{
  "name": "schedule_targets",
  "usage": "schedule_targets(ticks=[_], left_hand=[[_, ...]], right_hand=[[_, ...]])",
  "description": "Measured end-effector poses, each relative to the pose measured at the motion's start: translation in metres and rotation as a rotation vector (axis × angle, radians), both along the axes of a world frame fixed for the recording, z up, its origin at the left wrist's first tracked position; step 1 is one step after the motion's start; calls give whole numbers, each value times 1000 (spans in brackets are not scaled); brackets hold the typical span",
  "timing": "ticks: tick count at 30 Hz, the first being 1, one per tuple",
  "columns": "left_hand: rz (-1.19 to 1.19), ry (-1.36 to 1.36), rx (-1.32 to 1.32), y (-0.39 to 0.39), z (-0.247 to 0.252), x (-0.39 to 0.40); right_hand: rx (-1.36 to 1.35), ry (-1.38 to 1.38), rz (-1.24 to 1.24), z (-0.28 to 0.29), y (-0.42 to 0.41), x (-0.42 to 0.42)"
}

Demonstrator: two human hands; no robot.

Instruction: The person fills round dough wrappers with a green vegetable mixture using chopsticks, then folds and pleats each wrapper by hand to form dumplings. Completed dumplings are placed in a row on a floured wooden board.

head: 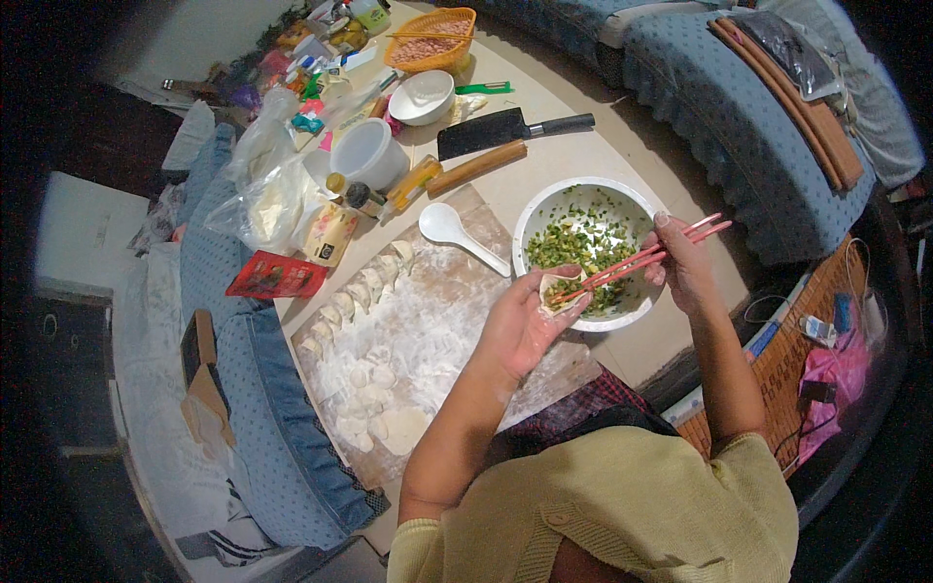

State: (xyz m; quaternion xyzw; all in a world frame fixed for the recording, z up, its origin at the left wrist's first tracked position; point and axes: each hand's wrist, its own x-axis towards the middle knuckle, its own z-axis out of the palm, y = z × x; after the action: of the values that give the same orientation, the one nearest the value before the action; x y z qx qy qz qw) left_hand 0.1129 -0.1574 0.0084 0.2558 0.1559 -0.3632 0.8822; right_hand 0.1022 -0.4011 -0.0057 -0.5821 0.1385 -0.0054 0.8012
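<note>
A round dumpling wrapper (552,310) rests cupped in the fingers of my left hand (519,331), with chopped green filling (571,289) on it. My right hand (679,256) grips a pair of pink chopsticks (628,261), whose tips touch that filling. Both hands are over the near rim of a white metal bowl (530,218) holding more chopped green and yellow filling. To the left, a floured board (430,339) carries a curved row of folded dumplings (358,295). Small dough pieces (372,379) and a flat dough round (404,430) lie near its front edge.
A white spoon (461,235) lies left of the bowl. Beyond it are a rolling pin (477,169), a cleaver (503,132), a plastic tub (369,157) and a white bowl (421,98). Bottles, bags and a red packet (277,275) crowd the left side. An orange basket (430,44) stands at the back.
</note>
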Motion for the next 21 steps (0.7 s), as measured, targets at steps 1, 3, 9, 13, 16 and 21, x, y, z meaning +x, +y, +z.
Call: schedule_targets(ticks=[1,3,9,13,16,21], left_hand=[[-4,2,-11,1,-1,0],[-11,13,-26,2,0,-1],[58,-31,-13,6,-4,5],[68,-40,-33,8,-7,8],[81,-48,-3,4,-3,7],[74,-39,-45,4,1,4]], right_hand=[[-17,-5,4,1,1,0],[-52,-15,9,5,1,0],[-31,-205,-243,3,-9,-9],[-527,-344,-40,-3,9,-21],[-1202,-646,256,-4,9,-27],[-1344,-728,416,-8,16,-27]])
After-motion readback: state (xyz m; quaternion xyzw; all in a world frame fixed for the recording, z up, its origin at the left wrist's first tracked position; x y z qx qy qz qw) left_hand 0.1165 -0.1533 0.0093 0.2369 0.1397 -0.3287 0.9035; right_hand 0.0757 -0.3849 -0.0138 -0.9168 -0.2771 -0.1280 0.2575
